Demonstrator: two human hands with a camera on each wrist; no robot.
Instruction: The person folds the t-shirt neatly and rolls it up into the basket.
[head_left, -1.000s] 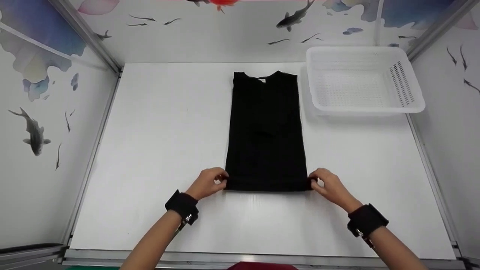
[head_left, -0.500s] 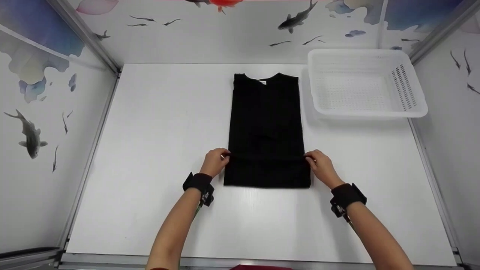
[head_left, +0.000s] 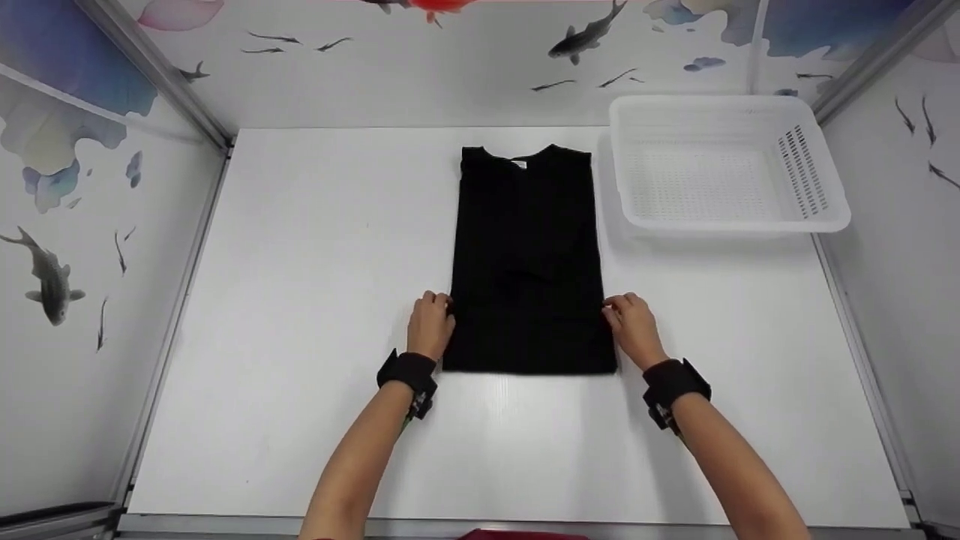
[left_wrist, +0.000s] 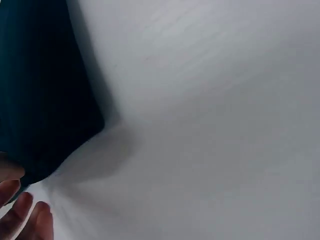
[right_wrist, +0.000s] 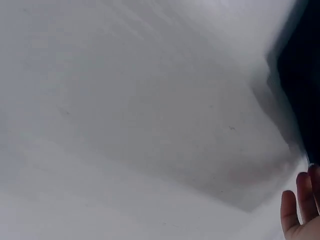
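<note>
A black shirt (head_left: 525, 232) lies as a narrow rectangle, neckline and pale label at the far end, bottom part folded up over itself. At the left end of the folded-up edge, my left hand (head_left: 430, 325) pinches the cloth between thumb and fingers. On the opposite side my right hand (head_left: 631, 325) pinches the other end of that edge. The left wrist view shows the shirt's corner (left_wrist: 45, 110) running into the fingertips (left_wrist: 15, 172). In the right wrist view, the shirt's dark edge (right_wrist: 302, 95) meets the right fingers (right_wrist: 306, 200), partly cut off by the frame.
A white perforated plastic basket (head_left: 697, 176) stands at the back right of the white table (head_left: 315, 247), close to the shirt's right shoulder. Panels with painted fish (head_left: 56, 285) enclose the table at the back and both sides. A black band with a small device circles each wrist.
Both hands have moved away from the near edge, carrying the shirt's bottom edge up and over. The fold has grown deeper and now lies flatter; over the last half second the hands shift only slightly.
</note>
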